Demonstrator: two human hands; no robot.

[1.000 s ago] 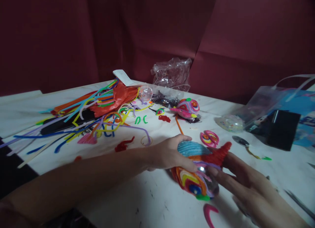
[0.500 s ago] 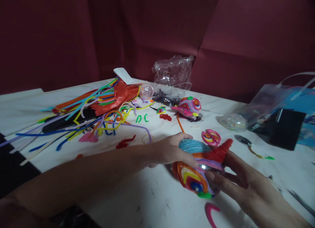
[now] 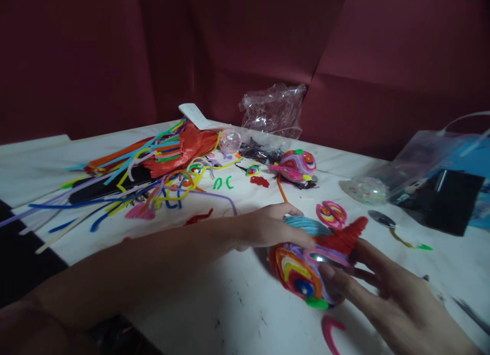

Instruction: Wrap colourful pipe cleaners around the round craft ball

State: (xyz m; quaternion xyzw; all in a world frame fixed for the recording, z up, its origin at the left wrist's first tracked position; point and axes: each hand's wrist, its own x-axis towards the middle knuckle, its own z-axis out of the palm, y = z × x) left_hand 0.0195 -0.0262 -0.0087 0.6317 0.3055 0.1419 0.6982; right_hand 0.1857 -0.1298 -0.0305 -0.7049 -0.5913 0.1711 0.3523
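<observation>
A round multicoloured craft piece (image 3: 296, 276) covered in coiled fuzzy strips sits low at centre right, with a blue, orange and yellow eye-like pattern, a light blue patch and a red projection. My left hand (image 3: 268, 227) reaches over its upper left side, fingers on top. Around its right side my right hand (image 3: 383, 288) holds it, thumb near a shiny silver spot. Some of its fingers are hidden behind the piece. A curved pink strip (image 3: 331, 334) lies just below. Behind the piece is a pink and orange coiled shape (image 3: 331, 214).
Colourful pipe cleaners (image 3: 153, 156) spread over the white table's left side. Farther back are a finished-looking pink ball (image 3: 296, 165), clear plastic bag (image 3: 271, 110) and clear ball (image 3: 230, 140). On the right lie a clear half-shell (image 3: 369, 190), black box (image 3: 446, 199) and scissors-like metal item (image 3: 470, 311).
The view has shifted slightly, so the table items appear a little farther right. The piece is tilted slightly differently, and both hands remain on it.
</observation>
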